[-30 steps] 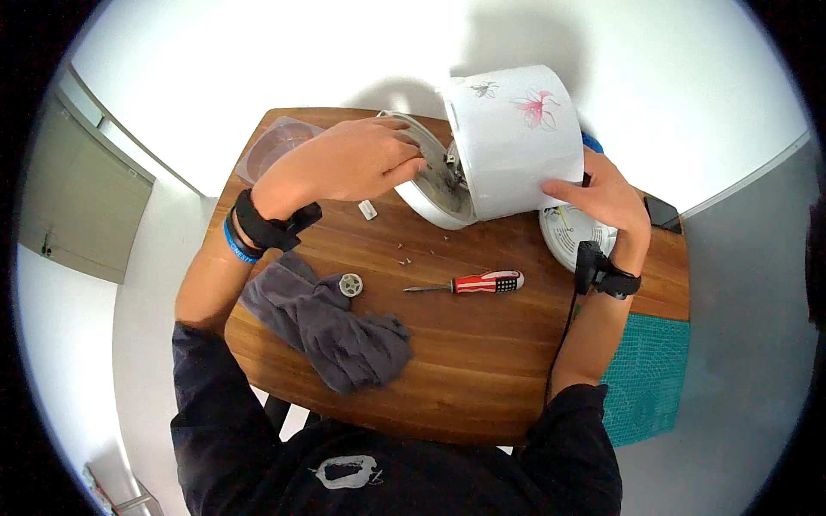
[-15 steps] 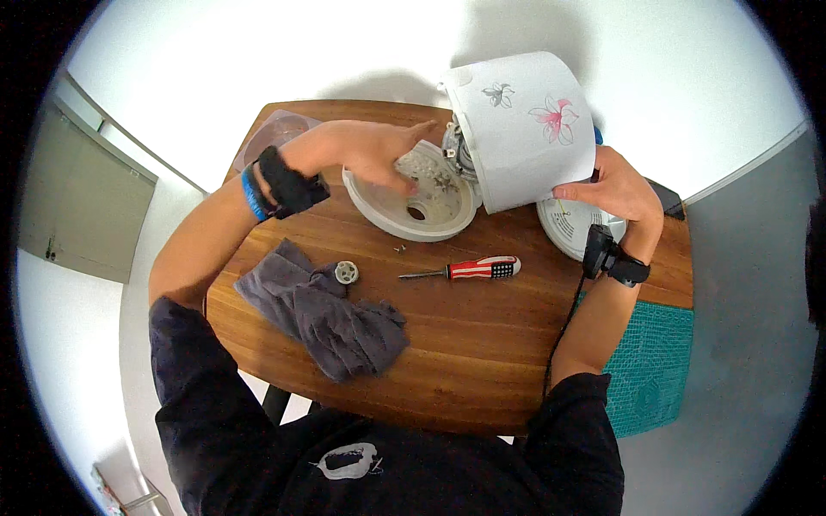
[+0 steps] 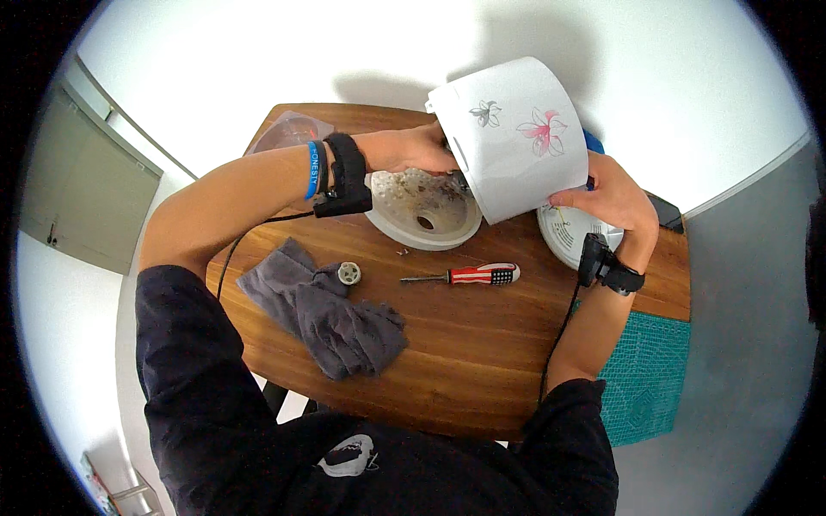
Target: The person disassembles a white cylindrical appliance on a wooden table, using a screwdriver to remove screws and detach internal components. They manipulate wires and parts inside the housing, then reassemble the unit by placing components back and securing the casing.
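A white cylindrical appliance housing [image 3: 516, 142] printed with flowers lies tipped on its side at the back of the table, open end to the left. My right hand [image 3: 607, 196] grips its right end, thumb on the side wall. My left hand [image 3: 422, 148] reaches to the open end, its fingertips hidden behind the rim. Below that hand sits a white round base cover [image 3: 404, 230], dirty inside, with a hole in it. In front lie a screwdriver [image 3: 473, 274] with a red, white and black handle and a few tiny screws [image 3: 402, 252].
A grey cloth [image 3: 331, 322] lies at the left front beside a small white round knob [image 3: 348, 273]. A clear plastic container [image 3: 288, 132] stands at the back left. Under the housing's right end is a white disc-shaped part [image 3: 568, 236]. A green mat [image 3: 645, 370] hangs at the right edge.
My left hand has moved right, from over the base cover to the housing's open end. The housing has shifted slightly left and tilted, hiding its inner parts.
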